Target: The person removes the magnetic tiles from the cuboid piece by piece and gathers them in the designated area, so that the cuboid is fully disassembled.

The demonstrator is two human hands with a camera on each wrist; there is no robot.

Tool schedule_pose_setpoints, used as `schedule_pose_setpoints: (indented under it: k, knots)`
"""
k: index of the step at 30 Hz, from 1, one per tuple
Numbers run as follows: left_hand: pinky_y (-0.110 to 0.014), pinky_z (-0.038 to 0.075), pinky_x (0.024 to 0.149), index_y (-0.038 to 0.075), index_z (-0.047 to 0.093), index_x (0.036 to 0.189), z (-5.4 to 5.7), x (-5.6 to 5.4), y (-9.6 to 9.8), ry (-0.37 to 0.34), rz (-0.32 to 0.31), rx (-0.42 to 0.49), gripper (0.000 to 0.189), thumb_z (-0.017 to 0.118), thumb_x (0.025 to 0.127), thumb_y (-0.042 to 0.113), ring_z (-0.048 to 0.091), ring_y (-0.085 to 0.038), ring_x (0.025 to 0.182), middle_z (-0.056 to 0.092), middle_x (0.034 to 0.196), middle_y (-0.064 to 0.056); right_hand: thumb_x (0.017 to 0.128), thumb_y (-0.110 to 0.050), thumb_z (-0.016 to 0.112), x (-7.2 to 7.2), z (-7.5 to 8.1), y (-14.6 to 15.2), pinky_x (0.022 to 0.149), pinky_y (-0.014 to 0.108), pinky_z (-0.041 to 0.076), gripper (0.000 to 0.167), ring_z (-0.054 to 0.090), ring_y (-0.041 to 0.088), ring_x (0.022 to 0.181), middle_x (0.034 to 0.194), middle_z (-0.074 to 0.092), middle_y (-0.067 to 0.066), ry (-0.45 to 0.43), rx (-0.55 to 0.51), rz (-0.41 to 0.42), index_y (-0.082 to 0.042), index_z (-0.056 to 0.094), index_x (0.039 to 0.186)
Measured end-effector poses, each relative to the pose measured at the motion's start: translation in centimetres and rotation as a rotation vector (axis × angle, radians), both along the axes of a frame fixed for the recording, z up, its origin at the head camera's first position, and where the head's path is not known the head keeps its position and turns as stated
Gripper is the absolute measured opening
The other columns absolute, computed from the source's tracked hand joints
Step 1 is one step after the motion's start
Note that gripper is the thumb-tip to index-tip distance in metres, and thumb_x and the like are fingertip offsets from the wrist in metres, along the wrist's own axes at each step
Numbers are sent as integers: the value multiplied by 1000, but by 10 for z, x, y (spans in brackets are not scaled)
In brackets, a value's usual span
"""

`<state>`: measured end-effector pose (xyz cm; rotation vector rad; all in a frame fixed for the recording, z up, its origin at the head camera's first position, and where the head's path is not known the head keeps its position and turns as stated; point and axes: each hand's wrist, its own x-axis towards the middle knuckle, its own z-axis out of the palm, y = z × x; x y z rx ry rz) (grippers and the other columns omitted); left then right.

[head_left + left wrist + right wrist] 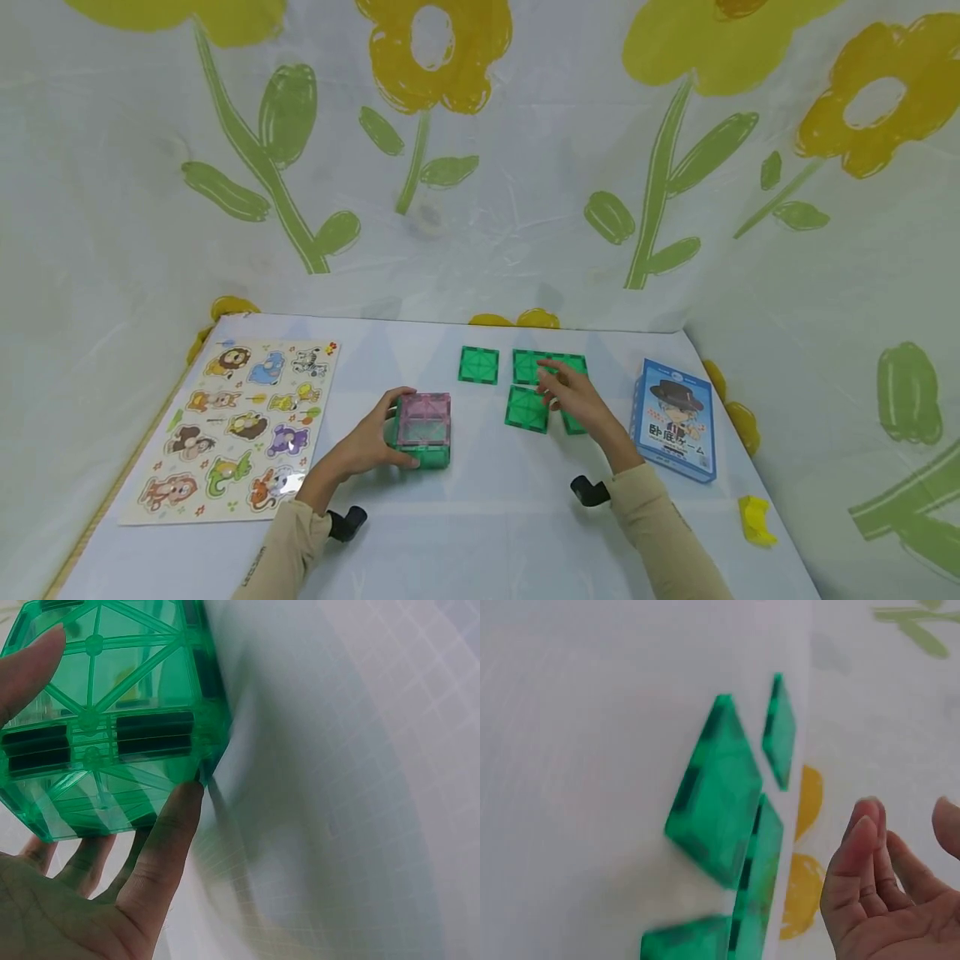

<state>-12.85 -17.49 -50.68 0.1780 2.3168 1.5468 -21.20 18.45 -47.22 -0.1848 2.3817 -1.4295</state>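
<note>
A small box of see-through magnetic tiles point(424, 419), pink on one face and green on others, stands on the table. My left hand point(367, 443) grips it from the left, thumb at the near side and fingers round the far side. Up close in the left wrist view are its green walls point(135, 682) with dark magnet strips. My right hand point(576, 398) hovers over several flat green square tiles point(527, 408), fingers loosely bent and holding nothing. In the right wrist view the tiles point(718, 795) look blurred, apart from the right hand point(892, 907).
An animal puzzle board point(247, 425) lies at the left. To the right are a blue card-game box point(675, 421) and a small yellow piece point(756, 521). One green tile point(478, 365) lies apart, farther back. A flower-printed sheet point(487, 250) rises behind the table.
</note>
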Motion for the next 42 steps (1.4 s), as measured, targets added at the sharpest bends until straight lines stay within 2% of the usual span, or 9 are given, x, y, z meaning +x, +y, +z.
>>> schedule_pose_setpoints:
  k: [5, 9, 13, 21, 28, 32, 34, 38, 42]
  knots:
    - [-72, 26, 115, 22, 23, 155, 1, -1, 0, 0, -1, 7, 112, 92, 68, 12, 23, -51, 150, 25, 164, -20, 104, -46, 49, 5, 1, -3, 90, 37, 58, 60, 66, 19, 96, 119, 64, 16, -70, -138, -29, -10, 42, 152]
    - [-72, 26, 115, 23, 23, 155, 0, -1, 0, -14, 6, 3, 113, 92, 67, 12, 24, -51, 150, 25, 163, -20, 104, -44, 50, 10, -5, -8, 92, 38, 57, 57, 65, 20, 96, 113, 64, 7, -132, -191, -41, -9, 47, 149]
    - [-72, 25, 116, 23, 22, 156, -1, -1, 0, -19, 9, 4, 114, 92, 67, 13, 23, -50, 151, 24, 164, -20, 104, -42, 51, 15, -8, -15, 93, 39, 56, 55, 65, 22, 98, 113, 65, 9, -159, -191, -19, -7, 49, 147]
    - [-72, 24, 116, 21, 19, 158, -2, 1, 0, -14, 15, -4, 116, 92, 67, 15, 22, -50, 150, 22, 164, -21, 103, -33, 57, 16, -7, -34, 92, 37, 58, 53, 67, 19, 97, 119, 67, 19, -150, -161, 99, -3, 48, 146]
    - [-72, 25, 116, 20, 20, 158, -2, 2, 1, -24, 22, -1, 115, 92, 68, 15, 23, -50, 150, 24, 164, -22, 98, -26, 65, 20, 2, -57, 93, 42, 58, 52, 70, 28, 103, 119, 68, 20, -114, -115, 207, -3, 52, 142]
    - [-72, 24, 117, 20, 20, 158, -1, 2, -1, -23, 28, 3, 115, 92, 68, 14, 23, -50, 150, 26, 163, -22, 96, -22, 68, 23, 4, -74, 88, 33, 58, 50, 71, 25, 100, 115, 71, 13, -51, -76, 271, -6, 55, 141]
    - [-72, 24, 116, 21, 21, 157, -1, 2, -2, -21, 36, 2, 114, 92, 67, 14, 23, -51, 150, 27, 163, -22, 93, -19, 71, 26, 4, -83, 86, 32, 58, 51, 71, 22, 99, 115, 71, 13, 14, -50, 300, -7, 55, 140]
    - [-72, 26, 116, 22, 22, 157, -2, 3, -1, -25, 37, 2, 114, 92, 68, 15, 24, -51, 149, 28, 162, -23, 89, -15, 77, 33, 2, -98, 90, 38, 59, 61, 70, 24, 105, 120, 69, 14, 164, 29, 317, -11, 51, 144]
    - [-72, 27, 115, 21, 22, 157, -3, 3, 0, -16, 26, 6, 113, 92, 68, 15, 25, -51, 149, 27, 162, -23, 87, -16, 79, 43, -2, -110, 101, 46, 55, 73, 63, 26, 122, 138, 60, 11, 357, 162, 345, -20, 43, 151]
